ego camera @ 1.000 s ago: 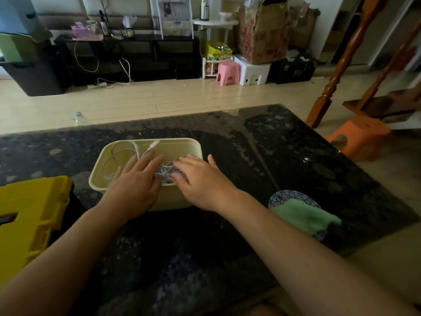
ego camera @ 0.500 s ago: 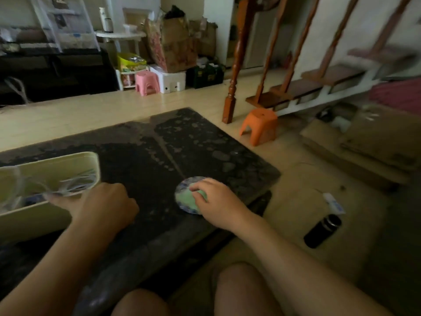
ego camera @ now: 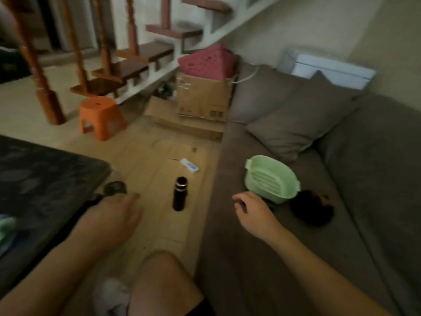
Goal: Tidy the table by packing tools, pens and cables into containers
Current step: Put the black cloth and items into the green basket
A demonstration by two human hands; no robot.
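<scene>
A pale green plastic basket [ego camera: 271, 179] with a slotted bottom lies tilted on the grey sofa [ego camera: 262, 258]. My right hand [ego camera: 252, 213] hovers just left of and below it, fingers loosely curled, holding nothing. A black clump [ego camera: 312, 208] lies on the seat right of the basket; what it is cannot be told. My left hand [ego camera: 116, 215] hangs blurred off the corner of the dark table [ego camera: 45, 179] with nothing in it. A dark round object [ego camera: 114, 188] sits just beyond its fingertips. A bit of green cloth [ego camera: 6, 226] shows at the table's left edge.
On the floor between table and sofa stand a black bottle [ego camera: 180, 193] and a small white box [ego camera: 189, 165]. An orange stool [ego camera: 100, 117], cardboard boxes [ego camera: 202, 99] with a pink basket [ego camera: 207, 62] on top, and a staircase are behind. A cushion [ego camera: 296, 126] lies on the sofa.
The view has swung right from the table to the sofa. My right hand left the green cloth and moved to the green basket. The cream bin with cables has gone out of view.
</scene>
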